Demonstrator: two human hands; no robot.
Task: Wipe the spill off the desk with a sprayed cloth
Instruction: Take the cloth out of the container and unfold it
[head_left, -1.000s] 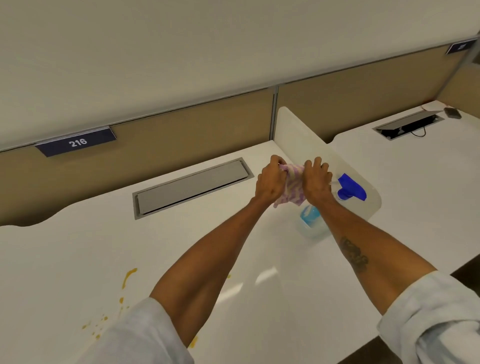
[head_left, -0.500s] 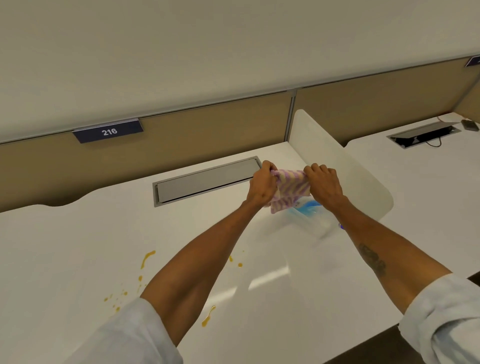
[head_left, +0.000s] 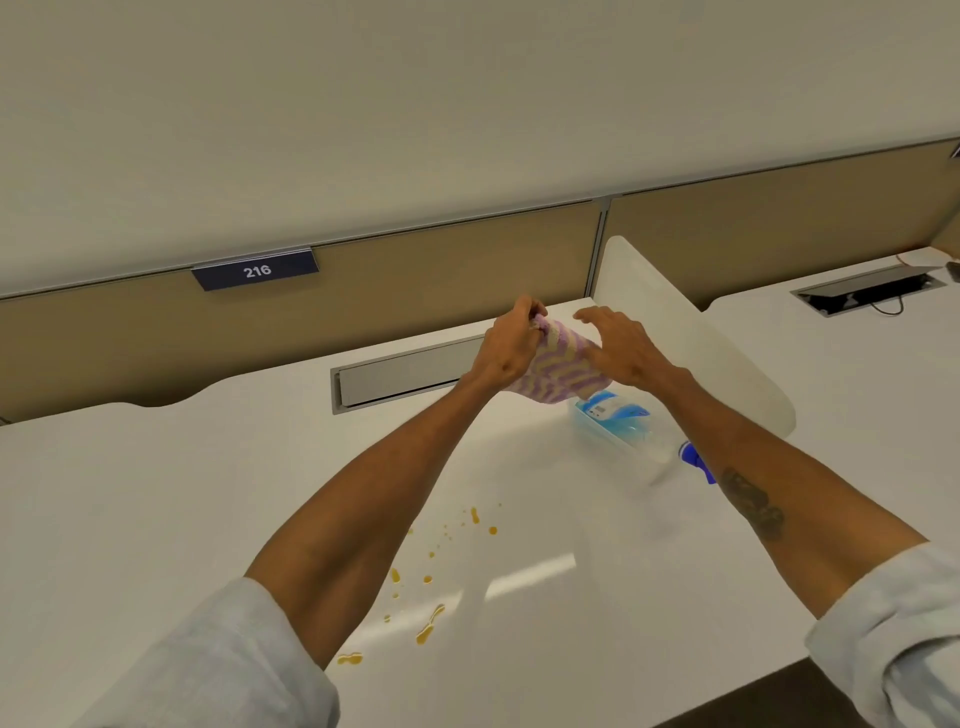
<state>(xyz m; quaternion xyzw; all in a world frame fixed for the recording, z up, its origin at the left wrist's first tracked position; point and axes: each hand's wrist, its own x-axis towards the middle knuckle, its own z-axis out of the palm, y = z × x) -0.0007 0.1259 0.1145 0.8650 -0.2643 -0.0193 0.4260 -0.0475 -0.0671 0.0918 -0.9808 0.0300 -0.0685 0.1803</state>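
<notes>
A purple and cream striped cloth (head_left: 558, 371) hangs above the white desk (head_left: 156, 493), pinched at its top corner by my left hand (head_left: 509, 345). My right hand (head_left: 621, 345) is beside the cloth with fingers spread, touching its right edge but not gripping it. Under my right forearm a clear spray bottle (head_left: 621, 423) with blue liquid lies on its side, its blue trigger head (head_left: 696, 460) peeking out. Orange spill drops (head_left: 428, 626) dot the desk near my left forearm, with more spill drops (head_left: 483, 522) further back.
A grey cable tray lid (head_left: 405, 371) is set into the desk behind the hands. A white rounded divider (head_left: 701, 338) separates a neighbouring desk on the right. A tan partition with a "216" plate (head_left: 257, 270) runs along the back. The front desk edge is at lower right.
My right hand has let go of the cloth and opened. The cloth now hangs from my left hand alone. The view has shifted, so more of the spill shows.
</notes>
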